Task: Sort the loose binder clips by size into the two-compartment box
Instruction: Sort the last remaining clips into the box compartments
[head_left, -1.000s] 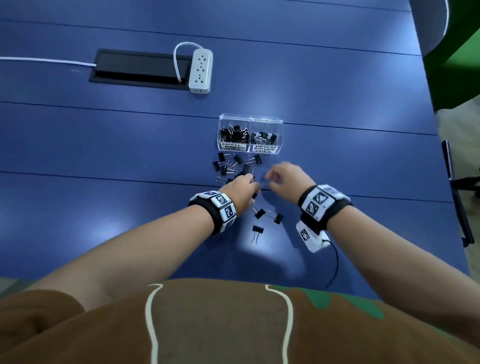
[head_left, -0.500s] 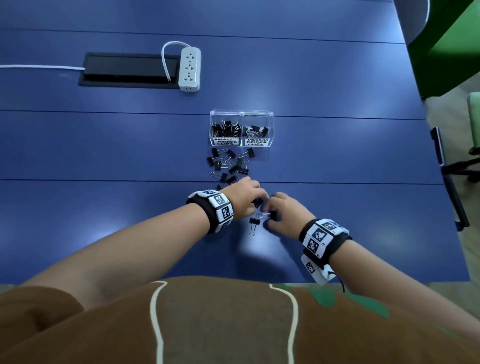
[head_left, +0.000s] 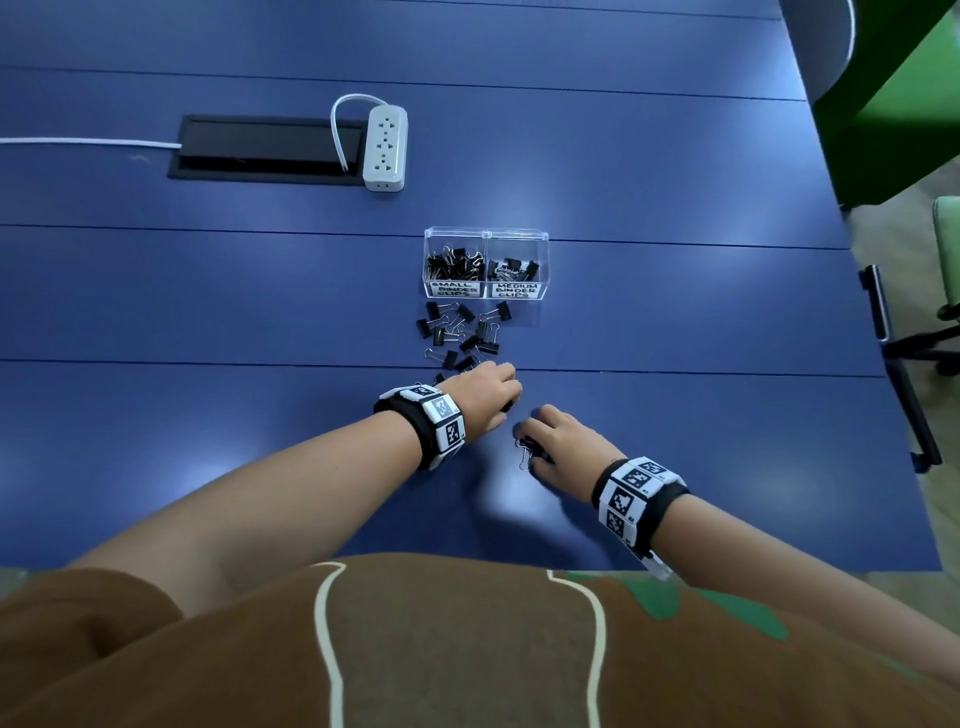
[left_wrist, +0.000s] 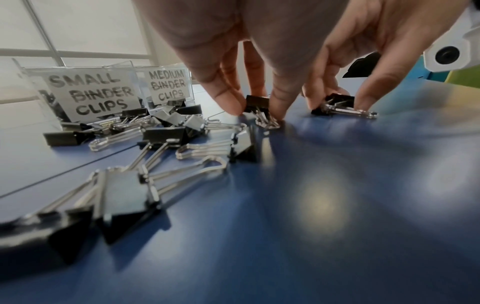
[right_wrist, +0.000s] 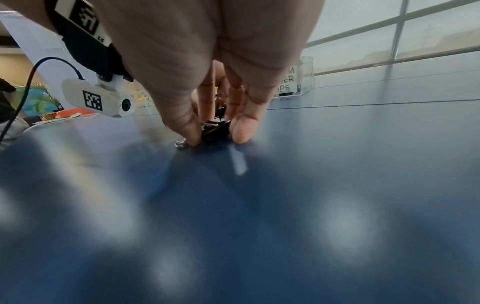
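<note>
Clips, small, stiff and probably light, slick on wire handles so best pinched across black bodies: one (left_wrist: 257, 102) pinched by left hand (head_left: 480, 395), another (right_wrist: 215, 131) by right hand (head_left: 563, 436), both on table (head_left: 675, 312) short of box (head_left: 485, 236).

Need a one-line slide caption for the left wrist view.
Left hand pinches a small clip off the table; loose clips lie before the labelled box.

office meeting room | blue conference table (head_left: 675, 312) | recessed cable hatch (head_left: 265, 148) | power strip (head_left: 385, 148) | large windows (right_wrist: 389, 37)
</note>
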